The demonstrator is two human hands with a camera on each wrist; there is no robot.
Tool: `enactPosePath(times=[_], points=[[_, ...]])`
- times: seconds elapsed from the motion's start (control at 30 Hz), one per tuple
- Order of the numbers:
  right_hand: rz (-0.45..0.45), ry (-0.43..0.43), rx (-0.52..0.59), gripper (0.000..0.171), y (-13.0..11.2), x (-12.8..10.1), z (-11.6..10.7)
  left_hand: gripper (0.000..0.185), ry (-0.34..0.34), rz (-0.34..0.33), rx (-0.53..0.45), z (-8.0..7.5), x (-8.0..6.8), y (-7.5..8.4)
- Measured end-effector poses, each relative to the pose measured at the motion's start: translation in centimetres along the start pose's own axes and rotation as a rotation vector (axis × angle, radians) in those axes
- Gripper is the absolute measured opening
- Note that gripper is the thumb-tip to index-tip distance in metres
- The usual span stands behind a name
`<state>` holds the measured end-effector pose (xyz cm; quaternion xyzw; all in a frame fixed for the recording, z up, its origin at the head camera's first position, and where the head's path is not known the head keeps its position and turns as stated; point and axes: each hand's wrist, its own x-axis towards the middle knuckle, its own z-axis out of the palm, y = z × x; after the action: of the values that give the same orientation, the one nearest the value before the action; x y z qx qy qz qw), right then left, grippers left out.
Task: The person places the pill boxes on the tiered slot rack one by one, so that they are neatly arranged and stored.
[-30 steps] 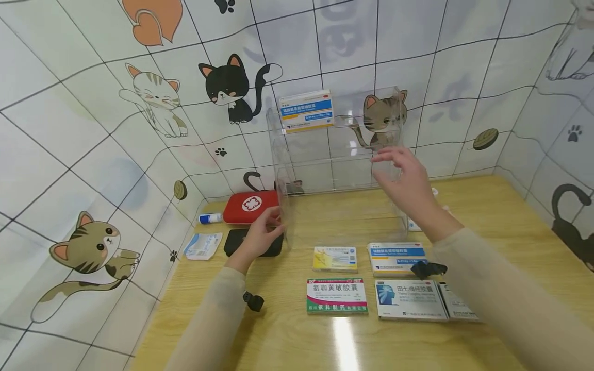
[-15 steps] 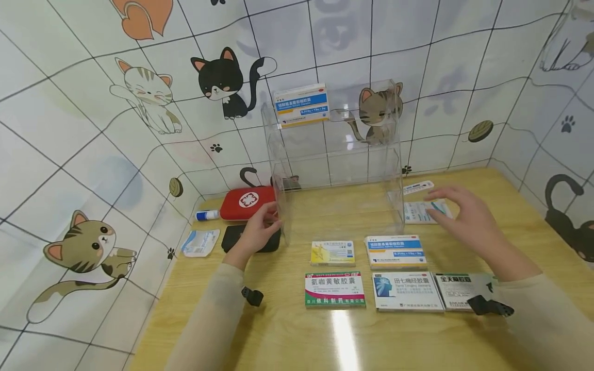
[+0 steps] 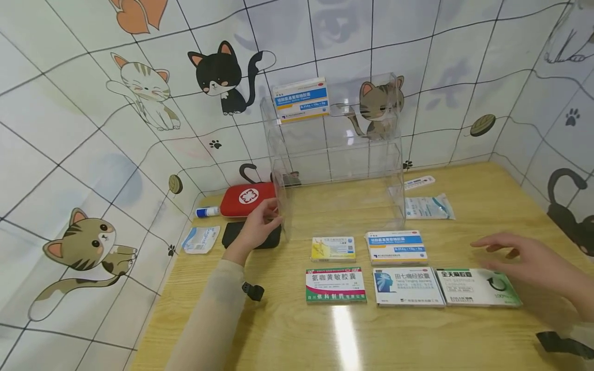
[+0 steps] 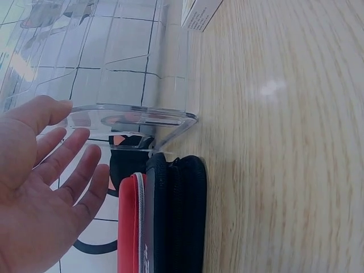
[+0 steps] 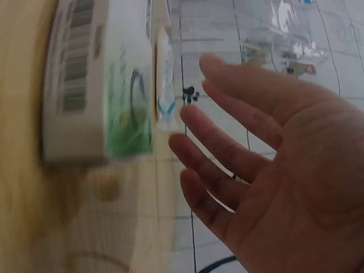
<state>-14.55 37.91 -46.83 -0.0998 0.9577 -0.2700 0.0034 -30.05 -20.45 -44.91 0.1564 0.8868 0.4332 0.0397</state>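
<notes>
Steadying the clear acrylic shelf rack [image 3: 334, 154], left hand [image 3: 257, 226] rests open-fingered against its corner; right hand [image 3: 529, 260] hovers open, empty, above the green-white medicine box [image 3: 478, 287].

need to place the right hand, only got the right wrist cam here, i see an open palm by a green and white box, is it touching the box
Observer: No. In the head view the right hand hovers over the table, just right of the green and white box, fingers straight, no grip on it.
Operator: any other boxes near it
Observer: Yes, four more lie flat left of it; the nearest is the white box with a blue head picture.
Operator: what's the left hand doing
Observer: The left hand rests against the front left edge of the clear acrylic shelf, beside the red pouch.
</notes>
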Motion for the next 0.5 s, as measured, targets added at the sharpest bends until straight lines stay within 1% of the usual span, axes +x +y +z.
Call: enactPosePath(times=[0.13, 0.2, 0.37, 0.5], points=[[0.025, -0.082, -0.038, 0.054, 1.3, -1.0, -0.1, 0.056, 0.009, -0.006, 0.002, -0.2, 0.0, 0.2], [0.03, -0.113, -0.048, 0.058, 1.9, -1.4, -0.1, 0.055, 0.01, -0.013, 0.001, -0.2, 0.0, 0.2], [0.041, -0.158, -0.061, 0.065, 3.5, -2.4, 0.4, 0.055, 0.018, -0.02, -0.012, 0.0, -0.1, 0.2], [0.086, -0.18, -0.055, 0.067, 3.7, -2.5, 0.4, 0.056, 0.015, -0.02, -0.005, 0.0, -0.1, 0.3]])
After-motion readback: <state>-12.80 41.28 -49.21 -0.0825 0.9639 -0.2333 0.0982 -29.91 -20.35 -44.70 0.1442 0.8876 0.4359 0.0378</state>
